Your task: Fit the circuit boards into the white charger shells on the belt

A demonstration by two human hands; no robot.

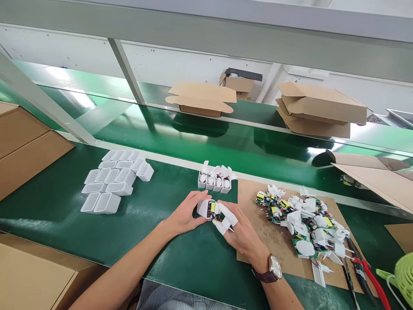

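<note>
My left hand (189,214) grips a white plastic charger housing (203,208) over the green table. From the right, my right hand (237,226), with white finger cots on some fingers, holds a circuit board (213,208) with a yellow transformer at the housing's open end. The board looks partly inside the housing; how deep I cannot tell. Just beyond my hands stands a short row of filled white housings (210,183) with coils and white plug parts on top. Several empty white housings (107,203) are grouped on the left.
A cardboard sheet (248,241) on the right bears a heap of circuit boards with white plug pieces (305,221). Red-handled pliers (371,275) and a green coil (402,275) lie at far right. Cardboard boxes (29,142) stand left; a shelf frame (129,71) crosses behind.
</note>
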